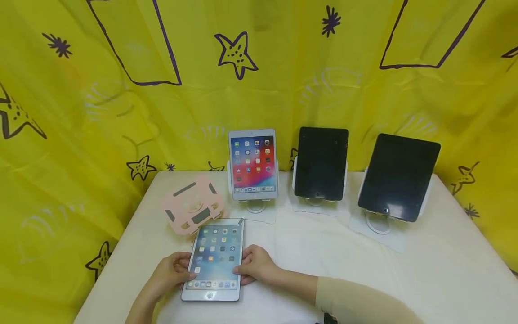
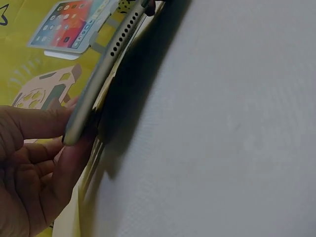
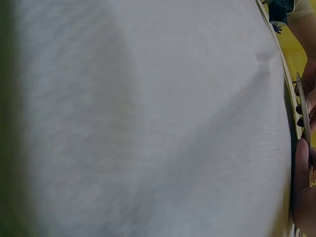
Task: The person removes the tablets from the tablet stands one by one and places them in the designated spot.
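Note:
A white-framed tablet (image 1: 215, 256) with a lit home screen is held between both hands near the table's front. My left hand (image 1: 171, 272) grips its left edge, thumb on the front and fingers behind. On the opposite edge my right hand (image 1: 256, 265) pinches it the same way, thumb over the screen. In the left wrist view the tablet (image 2: 101, 81) shows its thin edge with speaker holes, raised off the cloth at that side. Just beyond its top lies a pink tablet case (image 1: 194, 204) with grey cut-outs, partly touching or overlapped by the tablet; which, I cannot tell.
Three tablets lean on white stands along the back: a lit one (image 1: 253, 164), a dark one (image 1: 321, 164) and a larger dark one (image 1: 399, 177) at the right. White cloth (image 1: 323, 252) covers the table. A yellow patterned curtain (image 1: 279, 58) hangs behind.

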### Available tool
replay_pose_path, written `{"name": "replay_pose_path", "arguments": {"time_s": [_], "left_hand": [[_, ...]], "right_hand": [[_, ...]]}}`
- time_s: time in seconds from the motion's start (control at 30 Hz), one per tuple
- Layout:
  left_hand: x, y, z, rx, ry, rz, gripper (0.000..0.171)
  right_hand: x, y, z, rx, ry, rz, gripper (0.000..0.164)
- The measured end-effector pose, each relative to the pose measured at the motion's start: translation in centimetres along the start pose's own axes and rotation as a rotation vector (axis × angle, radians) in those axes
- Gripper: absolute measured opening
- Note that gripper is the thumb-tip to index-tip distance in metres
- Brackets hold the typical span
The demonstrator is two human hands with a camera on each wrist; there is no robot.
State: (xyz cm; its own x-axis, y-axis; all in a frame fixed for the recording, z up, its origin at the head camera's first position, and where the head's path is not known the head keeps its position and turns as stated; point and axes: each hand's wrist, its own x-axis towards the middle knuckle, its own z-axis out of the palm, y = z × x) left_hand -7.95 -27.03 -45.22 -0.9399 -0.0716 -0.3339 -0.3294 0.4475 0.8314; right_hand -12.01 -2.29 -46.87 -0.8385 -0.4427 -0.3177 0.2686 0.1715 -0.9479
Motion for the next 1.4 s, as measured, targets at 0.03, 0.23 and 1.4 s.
{"name": "replay_pose_path", "arguments": {"time_s": [0.03, 0.23, 1.4], "left_hand": [[0.0, 0.0, -0.1, 0.000, 0.009, -0.010, 0.063], [0.0, 0.2, -0.3, 0.011, 0.052, -0.053, 0.060], [1.2, 1.6, -0.2, -0.130, 0.198, 0.004, 0.051]], "right_hand": [[0.1, 0.0, 0.1, -0.004, -0.006, -0.001, 0.033], [0.7, 0.2, 0.5, -0.050, -0.021, -0.023, 0.037], [1.6, -1.7, -1.8, -0.447, 0.089, -0.278, 0.059]]}}
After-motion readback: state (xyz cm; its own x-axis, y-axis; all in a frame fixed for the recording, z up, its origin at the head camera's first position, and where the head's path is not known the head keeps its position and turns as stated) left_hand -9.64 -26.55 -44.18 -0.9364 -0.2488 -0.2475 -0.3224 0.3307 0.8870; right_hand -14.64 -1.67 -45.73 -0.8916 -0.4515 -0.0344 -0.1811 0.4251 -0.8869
